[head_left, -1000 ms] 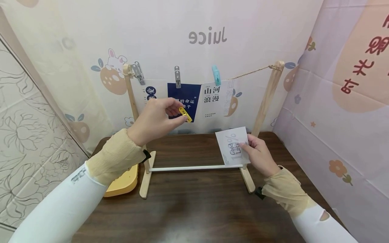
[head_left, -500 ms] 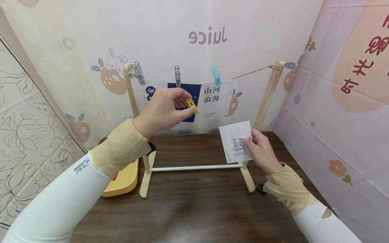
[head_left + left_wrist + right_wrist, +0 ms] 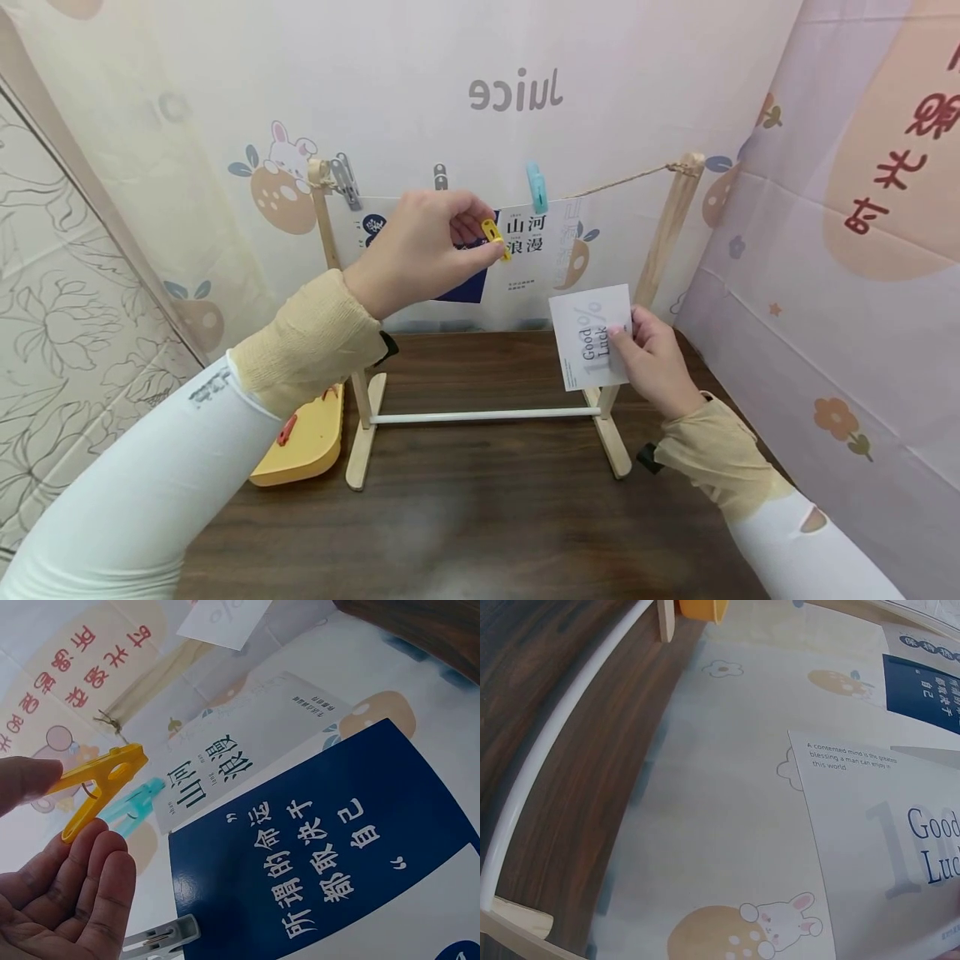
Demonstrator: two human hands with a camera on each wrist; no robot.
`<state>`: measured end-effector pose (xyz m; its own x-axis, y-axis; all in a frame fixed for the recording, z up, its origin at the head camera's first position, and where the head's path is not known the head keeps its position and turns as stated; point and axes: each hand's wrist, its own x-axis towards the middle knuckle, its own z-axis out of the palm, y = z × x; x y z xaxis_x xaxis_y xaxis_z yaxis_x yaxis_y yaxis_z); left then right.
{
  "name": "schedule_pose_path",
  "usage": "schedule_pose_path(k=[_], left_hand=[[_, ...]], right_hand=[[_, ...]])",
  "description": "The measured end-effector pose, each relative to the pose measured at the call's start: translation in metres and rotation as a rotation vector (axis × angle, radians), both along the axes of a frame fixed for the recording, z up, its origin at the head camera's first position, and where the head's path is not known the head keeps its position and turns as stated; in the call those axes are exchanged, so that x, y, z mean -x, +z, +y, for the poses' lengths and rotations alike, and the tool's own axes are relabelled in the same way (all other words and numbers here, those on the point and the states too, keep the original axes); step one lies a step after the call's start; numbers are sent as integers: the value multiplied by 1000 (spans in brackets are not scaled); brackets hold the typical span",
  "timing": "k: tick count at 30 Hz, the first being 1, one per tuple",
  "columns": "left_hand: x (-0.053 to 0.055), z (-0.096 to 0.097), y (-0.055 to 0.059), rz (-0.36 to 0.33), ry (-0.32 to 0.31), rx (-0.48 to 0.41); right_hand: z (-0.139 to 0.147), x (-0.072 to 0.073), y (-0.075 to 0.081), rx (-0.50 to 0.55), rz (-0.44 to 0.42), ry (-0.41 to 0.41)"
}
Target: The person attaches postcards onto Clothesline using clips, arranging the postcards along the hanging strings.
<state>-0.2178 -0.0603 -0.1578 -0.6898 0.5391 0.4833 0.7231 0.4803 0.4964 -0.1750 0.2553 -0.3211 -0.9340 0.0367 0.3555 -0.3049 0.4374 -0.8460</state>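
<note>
My left hand [image 3: 427,246] pinches a yellow clothespin [image 3: 101,780] by its two arms, between thumb and fingertips. It is raised in front of the hanging cards and overlaps the dark blue card [image 3: 322,840] in the head view. Lower and to the right, my right hand [image 3: 660,358] holds a white "Good Luck" card [image 3: 588,333] by its right edge, thumb on the front. A white card with Chinese characters [image 3: 525,250] hangs from the twine [image 3: 622,179] under a light blue clothespin [image 3: 537,187]. Grey clothespins [image 3: 345,179] hold the cards further left.
A wooden frame with two posts [image 3: 667,233] carries the twine, and a white rod [image 3: 487,415] joins its feet. At the left, a yellow tray [image 3: 315,442] with a red clothespin [image 3: 287,429] stands on the dark wooden table [image 3: 480,517]. Patterned cloth [image 3: 420,83] hangs behind.
My left hand has moved right and up with the yellow clothespin, from the blue card towards the white card. My right hand has lifted the "Good Luck" card slightly up and right.
</note>
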Motion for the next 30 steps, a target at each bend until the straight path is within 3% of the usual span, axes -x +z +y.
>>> schedule_pose_path(k=[21,30], left_hand=[[11,28,13,3,-19,50],[12,45,19,46,-25,50]], right_hand=[[2,6,13,-7,61,-55],[2,13,23,75,81,-75]])
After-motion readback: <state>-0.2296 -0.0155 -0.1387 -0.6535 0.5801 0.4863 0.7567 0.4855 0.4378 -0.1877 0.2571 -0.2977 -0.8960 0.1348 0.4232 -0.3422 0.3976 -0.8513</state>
